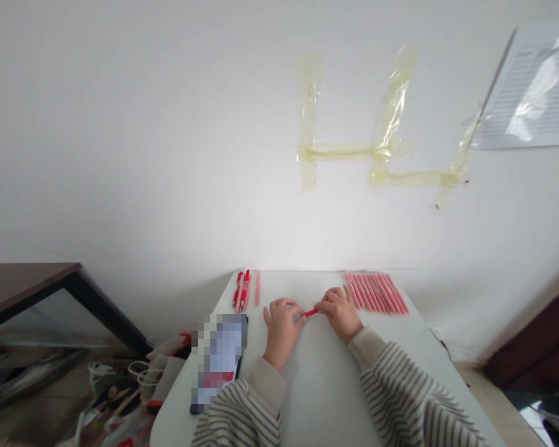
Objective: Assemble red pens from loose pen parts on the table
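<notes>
A red pen (311, 312) is held level between my two hands above the white table. My left hand (282, 326) pinches its left end, where a dark tip meets the fingertips. At the other end, the fingers of my right hand (340, 312) close around the pen and hide part of it. To the right of my right hand lies a row of several pink pens (376, 293), side by side near the back edge. On the left, several red and pink pens (242, 292) are grouped, with one single pink pen (258, 288) beside them.
A phone (221, 360), blurred out, lies at the table's (326, 397) left side. Behind stands a white wall (168, 124) with yellowish tape (340, 151) and a paper sheet (535, 93). Cables and mixed items (121, 391) sit low on the left by a dark-framed piece of furniture (32, 285).
</notes>
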